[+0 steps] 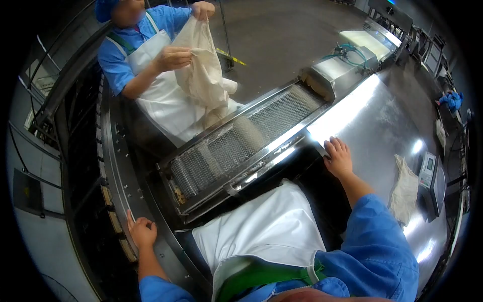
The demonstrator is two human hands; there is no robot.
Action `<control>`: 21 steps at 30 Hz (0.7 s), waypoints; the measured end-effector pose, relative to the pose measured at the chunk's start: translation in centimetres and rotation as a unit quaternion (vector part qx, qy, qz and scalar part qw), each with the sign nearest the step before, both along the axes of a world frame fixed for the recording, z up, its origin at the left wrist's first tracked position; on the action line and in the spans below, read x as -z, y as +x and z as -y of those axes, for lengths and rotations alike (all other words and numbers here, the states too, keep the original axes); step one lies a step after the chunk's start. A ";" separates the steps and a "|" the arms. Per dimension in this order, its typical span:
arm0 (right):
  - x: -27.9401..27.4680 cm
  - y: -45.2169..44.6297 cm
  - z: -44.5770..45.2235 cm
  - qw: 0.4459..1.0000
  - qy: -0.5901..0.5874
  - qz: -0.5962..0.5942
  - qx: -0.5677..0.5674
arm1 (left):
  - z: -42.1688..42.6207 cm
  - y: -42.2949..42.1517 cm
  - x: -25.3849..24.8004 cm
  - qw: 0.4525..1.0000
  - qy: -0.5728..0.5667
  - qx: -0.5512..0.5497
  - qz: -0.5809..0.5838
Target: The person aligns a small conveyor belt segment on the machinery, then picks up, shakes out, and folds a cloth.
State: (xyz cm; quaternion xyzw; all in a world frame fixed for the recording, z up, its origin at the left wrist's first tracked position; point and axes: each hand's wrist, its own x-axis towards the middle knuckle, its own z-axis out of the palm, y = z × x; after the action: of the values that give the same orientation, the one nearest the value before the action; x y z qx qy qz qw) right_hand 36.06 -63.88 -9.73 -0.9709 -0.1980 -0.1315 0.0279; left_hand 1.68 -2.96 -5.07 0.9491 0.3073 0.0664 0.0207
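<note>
My right hand (338, 157) lies on the near corner of a shiny steel table (362, 126), its fingers stretched out and holding nothing. At the lower left, my left hand (143, 230) rests at the dark metal rail (126, 181), with one finger extended and the others loosely bent; nothing shows in it. Between my hands and the co-worker runs a conveyor with a metal mesh belt (225, 150), set in a steel frame. Pale bands of material (249, 132) lie across the mesh. Crumbs (179, 195) have gathered at its near end.
Across the conveyor, a co-worker (151, 80) in a white apron holds up a beige cloth (198, 70) with both hands. A folded cloth (404, 191) and a digital scale (431, 183) sit on the steel table at right. Another person (450, 100) is far off.
</note>
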 end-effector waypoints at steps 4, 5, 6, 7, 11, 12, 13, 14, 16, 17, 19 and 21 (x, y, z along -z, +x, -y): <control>0.0 0.0 -0.1 1.000 -0.002 0.015 -0.008 | 0.1 0.0 0.0 1.000 -0.011 -0.006 0.002; -0.1 0.0 -0.2 1.000 -0.004 0.026 -0.011 | 0.1 0.0 -0.1 1.000 -0.011 -0.006 0.002; -0.2 0.0 -0.3 1.000 -0.004 0.026 -0.012 | 0.1 0.0 -0.1 1.000 -0.011 -0.006 0.001; -0.2 0.0 -0.3 1.000 -0.009 0.022 -0.008 | 0.1 0.1 -0.2 1.000 -0.011 -0.006 0.000; -0.3 -0.1 -0.3 1.000 -0.010 0.008 0.001 | 0.1 0.1 -0.1 1.000 -0.014 -0.017 -0.003; -0.3 0.0 -0.3 1.000 -0.009 0.009 0.001 | 0.1 0.2 -0.1 1.000 -0.016 -0.019 -0.002; -0.3 0.0 -0.3 1.000 -0.009 0.000 0.005 | 0.2 0.2 -0.2 1.000 -0.019 -0.020 -0.003; -0.2 0.0 -0.2 1.000 -0.009 -0.009 0.010 | 0.0 0.1 -0.2 1.000 -0.018 -0.020 -0.003; -0.1 0.0 -0.1 1.000 -0.005 -0.007 0.006 | -0.1 0.0 0.0 1.000 -0.020 -0.011 -0.001; 0.0 0.1 0.0 1.000 -0.001 -0.004 0.002 | 0.0 0.0 0.0 1.000 -0.019 -0.011 -0.001; 0.0 0.0 -0.1 1.000 -0.006 0.008 0.002 | 0.3 0.0 -0.1 0.999 -0.017 -0.034 0.006; -0.1 0.0 -0.3 1.000 -0.011 0.018 0.002 | 0.1 0.0 -0.1 1.000 -0.013 -0.025 0.002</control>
State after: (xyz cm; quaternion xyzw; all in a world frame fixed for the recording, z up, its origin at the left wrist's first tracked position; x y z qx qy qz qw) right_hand 36.02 -63.62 -9.67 -0.9691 -0.1983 -0.1464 0.0130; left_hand 1.71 -3.07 -5.00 0.9407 0.3315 0.0645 0.0320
